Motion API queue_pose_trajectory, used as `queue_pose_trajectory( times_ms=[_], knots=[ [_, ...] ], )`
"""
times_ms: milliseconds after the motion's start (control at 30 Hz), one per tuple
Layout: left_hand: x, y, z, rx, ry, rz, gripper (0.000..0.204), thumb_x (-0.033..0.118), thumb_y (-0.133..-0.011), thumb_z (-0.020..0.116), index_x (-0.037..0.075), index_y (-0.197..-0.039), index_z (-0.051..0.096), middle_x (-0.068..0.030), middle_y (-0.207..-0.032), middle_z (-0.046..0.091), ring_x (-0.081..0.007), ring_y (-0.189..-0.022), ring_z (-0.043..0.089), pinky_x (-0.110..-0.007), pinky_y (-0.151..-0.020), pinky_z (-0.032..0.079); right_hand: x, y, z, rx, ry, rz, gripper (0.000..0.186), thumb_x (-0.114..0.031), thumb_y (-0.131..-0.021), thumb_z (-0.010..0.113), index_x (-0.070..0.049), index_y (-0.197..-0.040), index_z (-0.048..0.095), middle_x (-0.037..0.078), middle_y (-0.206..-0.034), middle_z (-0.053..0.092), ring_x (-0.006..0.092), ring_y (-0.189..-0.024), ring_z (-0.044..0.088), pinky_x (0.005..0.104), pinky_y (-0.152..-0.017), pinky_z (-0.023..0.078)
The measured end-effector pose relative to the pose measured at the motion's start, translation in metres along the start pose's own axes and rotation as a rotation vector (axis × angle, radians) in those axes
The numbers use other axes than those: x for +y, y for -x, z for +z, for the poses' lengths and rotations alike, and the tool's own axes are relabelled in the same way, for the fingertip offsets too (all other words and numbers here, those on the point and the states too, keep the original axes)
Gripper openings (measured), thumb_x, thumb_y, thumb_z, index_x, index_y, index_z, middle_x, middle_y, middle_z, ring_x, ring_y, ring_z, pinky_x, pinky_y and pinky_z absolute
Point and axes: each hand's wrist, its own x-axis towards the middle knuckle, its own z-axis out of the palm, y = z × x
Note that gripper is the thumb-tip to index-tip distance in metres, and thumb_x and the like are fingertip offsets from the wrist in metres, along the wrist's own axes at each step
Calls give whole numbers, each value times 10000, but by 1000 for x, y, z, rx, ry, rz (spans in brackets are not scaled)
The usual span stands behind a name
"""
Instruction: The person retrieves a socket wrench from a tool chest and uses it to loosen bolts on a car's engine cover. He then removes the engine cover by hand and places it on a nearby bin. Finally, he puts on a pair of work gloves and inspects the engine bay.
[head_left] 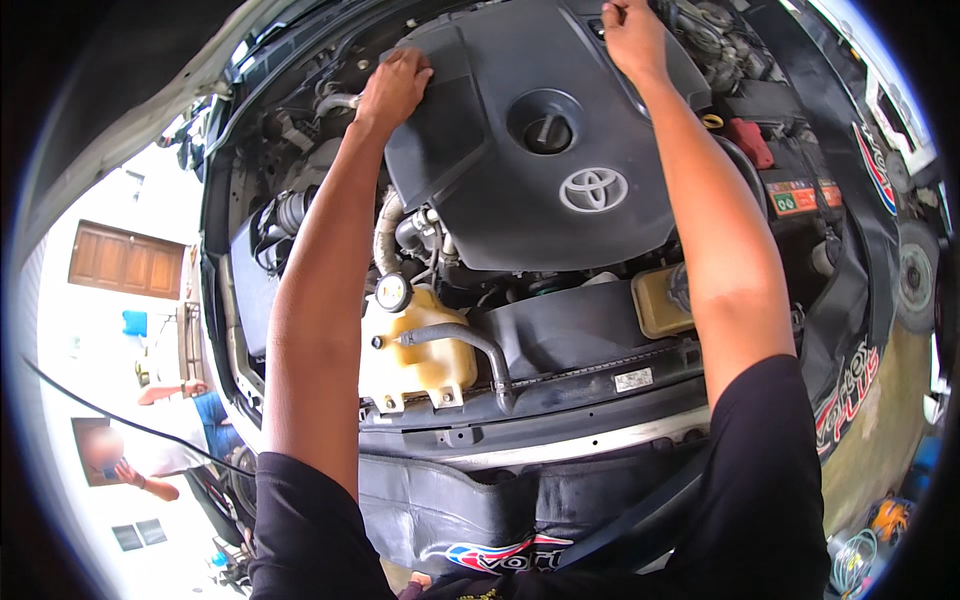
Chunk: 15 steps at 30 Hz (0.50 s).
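Observation:
A broad black engine cover (560, 90) lies over the engine, with a round recess holding the oil filler cap (547, 132). At the cover's far left edge is my left hand (396, 84), its fingers bent down around the rim. My right hand (636, 42) is over the far right part of the cover, fingers curled together near a small slot. What those fingertips pinch, if anything, is hidden. Both forearms reach across the front of the engine bay.
A yellowish coolant tank (425, 355) with a hose stands front left. Right of the cover are a battery (800, 195) and a red terminal cover (750, 143). A black fender cover (450, 500) hangs over the front edge. Another person (160, 435) stands at the left.

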Motion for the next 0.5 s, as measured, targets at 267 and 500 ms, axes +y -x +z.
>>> queue_pose_trajectory(
  times_ms=[267,500],
  knots=[
    [20,2,-28,-183,-81,53,237,219,-956,657,22,-1079,706,-178,-1109,719,-377,-1067,695,-474,-921,563,-2,1,-4,8,1,-70,69,-83,-940,618,-25,-965,589,225,-847,643,441,-805,636,493,-716,506],
    [25,-17,-16,-296,-345,-145,315,321,-1014,564,31,-1054,680,-210,-1076,722,-432,-1065,691,-526,-881,571,4,-2,-2,32,32,-154,89,-89,-942,627,-29,-987,579,233,-904,650,453,-895,638,517,-791,510]
  ],
)
